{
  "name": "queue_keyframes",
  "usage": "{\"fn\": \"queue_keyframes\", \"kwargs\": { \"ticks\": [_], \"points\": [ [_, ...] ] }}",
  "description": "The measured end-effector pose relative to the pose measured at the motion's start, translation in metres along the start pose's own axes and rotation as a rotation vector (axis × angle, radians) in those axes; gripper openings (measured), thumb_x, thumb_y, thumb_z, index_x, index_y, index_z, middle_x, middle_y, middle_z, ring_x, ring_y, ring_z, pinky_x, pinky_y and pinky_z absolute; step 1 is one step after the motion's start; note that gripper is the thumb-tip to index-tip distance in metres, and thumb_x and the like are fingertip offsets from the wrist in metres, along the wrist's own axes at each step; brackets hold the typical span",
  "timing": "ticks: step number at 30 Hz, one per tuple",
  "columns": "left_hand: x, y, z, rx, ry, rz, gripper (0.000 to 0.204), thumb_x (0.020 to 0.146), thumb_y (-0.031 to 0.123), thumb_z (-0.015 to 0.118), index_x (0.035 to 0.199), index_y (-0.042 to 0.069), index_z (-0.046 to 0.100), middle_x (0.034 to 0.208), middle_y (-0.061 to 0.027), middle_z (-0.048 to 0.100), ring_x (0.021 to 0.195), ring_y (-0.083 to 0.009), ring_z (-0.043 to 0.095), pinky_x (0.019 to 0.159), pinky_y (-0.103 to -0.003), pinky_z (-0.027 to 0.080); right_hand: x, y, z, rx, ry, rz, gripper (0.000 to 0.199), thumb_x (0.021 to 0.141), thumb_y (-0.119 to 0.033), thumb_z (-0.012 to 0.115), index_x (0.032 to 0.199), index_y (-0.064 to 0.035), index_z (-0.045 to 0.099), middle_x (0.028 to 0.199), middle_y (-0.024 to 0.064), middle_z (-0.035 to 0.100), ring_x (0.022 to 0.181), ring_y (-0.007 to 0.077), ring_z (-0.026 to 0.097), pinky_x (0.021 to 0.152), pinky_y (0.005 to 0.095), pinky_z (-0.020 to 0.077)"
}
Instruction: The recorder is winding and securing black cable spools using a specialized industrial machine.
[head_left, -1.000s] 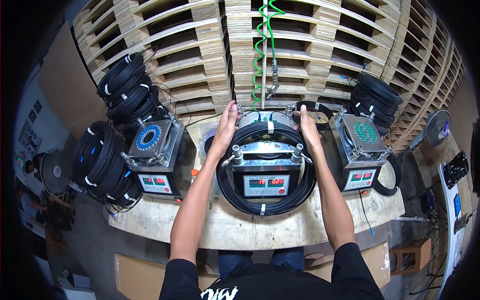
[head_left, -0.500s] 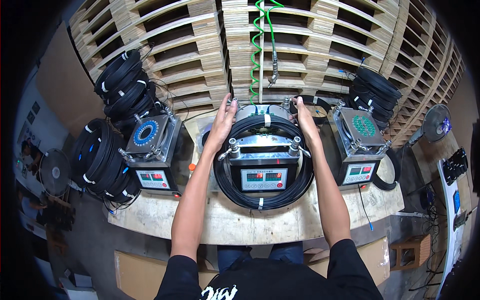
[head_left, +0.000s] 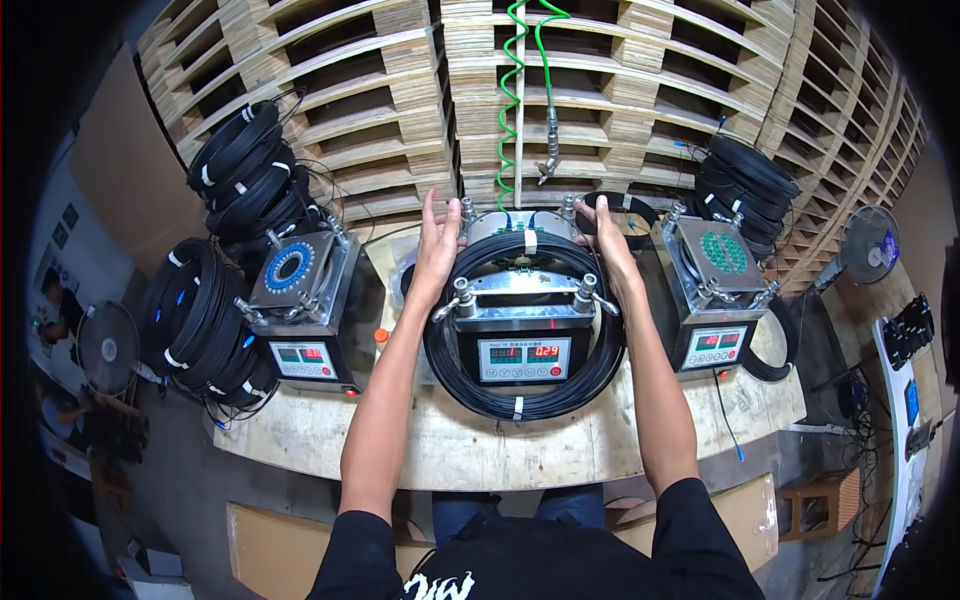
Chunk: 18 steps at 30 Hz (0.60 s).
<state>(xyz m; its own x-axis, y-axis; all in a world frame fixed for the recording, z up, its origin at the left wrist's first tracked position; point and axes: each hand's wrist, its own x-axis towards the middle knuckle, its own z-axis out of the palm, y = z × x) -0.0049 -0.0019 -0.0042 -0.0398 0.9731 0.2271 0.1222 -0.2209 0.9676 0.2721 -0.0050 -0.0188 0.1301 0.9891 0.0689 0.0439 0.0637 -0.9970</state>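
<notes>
So, hands first: the left hand [head_left: 437, 256] is up by the far left knob of the middle machine [head_left: 473, 350], fingers loosely spread, thumb toward the metal. The right hand [head_left: 610, 247] mirrors it at the far right knob, also pretty relaxed. Can't tell if any fingertips actually touch the knobs. Neither hand looks pinched on anything.

Between the forearms there's a coil [head_left: 519, 408] of black cable looped around the middle machine, far side up across its top, near side low in front of the panel [head_left: 525, 360]. My guess is it's draped like that so the cable ends stay close to the top and the digits stay readable through the loop. White ties seem to keep the loops bundled.

Either side on the table [head_left: 490, 460] sit two similar machines: the left one [head_left: 300, 345] with a ring of blue bits [head_left: 288, 268] on top, the right one [head_left: 715, 335] with green bits [head_left: 725, 252]. All are angled toward the person, probably so the panels can be read from one spot. Cable piles [head_left: 200, 315] are stacked at the far left, more at the far right. A green hose [head_left: 510, 120] hangs beyond the middle, presumably for easy reach, in front of pallets [head_left: 580, 100].

Writing-wise: red lit digits and small print on the panels, white lettering on the dark shirt.
</notes>
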Motion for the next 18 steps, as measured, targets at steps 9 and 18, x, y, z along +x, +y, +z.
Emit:
{"fn": "queue_keyframes", "kwargs": {
  "ticks": [9,18],
  "points": [
    [0.002,0.000,-0.007,0.026,-0.116,0.044,0.087,0.100,0.069,0.041,0.163,0.016,0.015,0.137,-0.0179,0.050,0.115,-0.0227,0.055,0.094,-0.036,0.050,-0.007,-0.003,0.001,-0.048,0.046,-0.003,0.083,0.101,-0.072,0.028,0.148,-0.0071,0.051,0.079,0.0078,0.062,0.078,0.0139,0.054,0.079,0.0277,0.0440],
    [0.004,-0.007,-0.006,0.040,-0.041,0.045,0.082,0.100,0.070,0.038,0.158,0.012,0.032,0.151,-0.0166,0.045,0.121,-0.0230,0.055,0.092,-0.038,0.051,-0.003,-0.001,0.000,-0.050,-0.029,0.032,0.074,0.103,-0.069,0.029,0.146,-0.0145,0.057,0.090,0.0075,0.063,0.080,0.0124,0.049,0.077,0.0262,0.0430]
  ]
}}
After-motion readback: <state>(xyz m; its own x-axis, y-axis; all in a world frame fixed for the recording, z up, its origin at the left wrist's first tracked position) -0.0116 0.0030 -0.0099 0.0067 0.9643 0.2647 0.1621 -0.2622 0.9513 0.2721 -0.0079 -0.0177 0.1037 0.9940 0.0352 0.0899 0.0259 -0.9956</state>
